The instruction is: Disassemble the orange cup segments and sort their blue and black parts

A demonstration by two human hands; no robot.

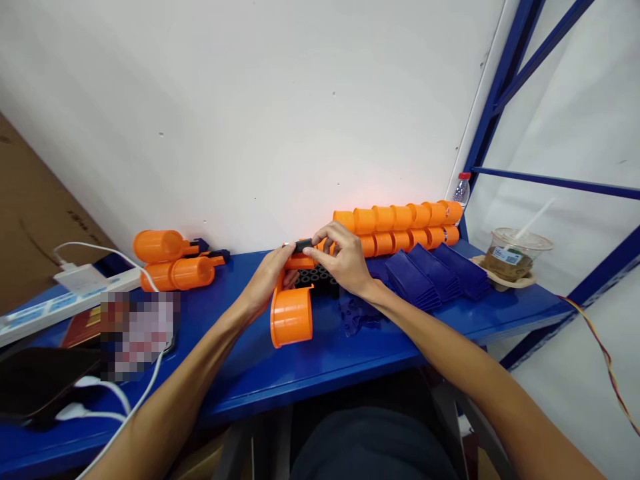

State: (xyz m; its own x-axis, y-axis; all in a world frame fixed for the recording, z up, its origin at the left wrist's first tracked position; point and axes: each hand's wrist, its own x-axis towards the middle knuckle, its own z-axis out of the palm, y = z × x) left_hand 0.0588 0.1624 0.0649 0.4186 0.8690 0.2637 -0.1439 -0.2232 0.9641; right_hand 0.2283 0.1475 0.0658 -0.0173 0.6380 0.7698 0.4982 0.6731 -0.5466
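Note:
Near the middle of the blue table, my left hand (270,277) is closed round the handle part of an orange plastic piece with a round cup (291,317) hanging below it. A small black part (303,246) lies at the top of that piece, between my two hands. My right hand (343,257) pinches at the right end of the black part with thumb and forefinger. Behind and below the hands is a group of black ring-shaped pieces (320,279), partly hidden by them.
Stacked orange cups (383,219) line the wall. Dark blue flat pieces (425,277) and a drink cup (515,257) stand right. Small blue bits (357,313) lie nearer. Assembled orange pieces (160,247), a power strip (75,297), cables and a black phone (45,383) are left.

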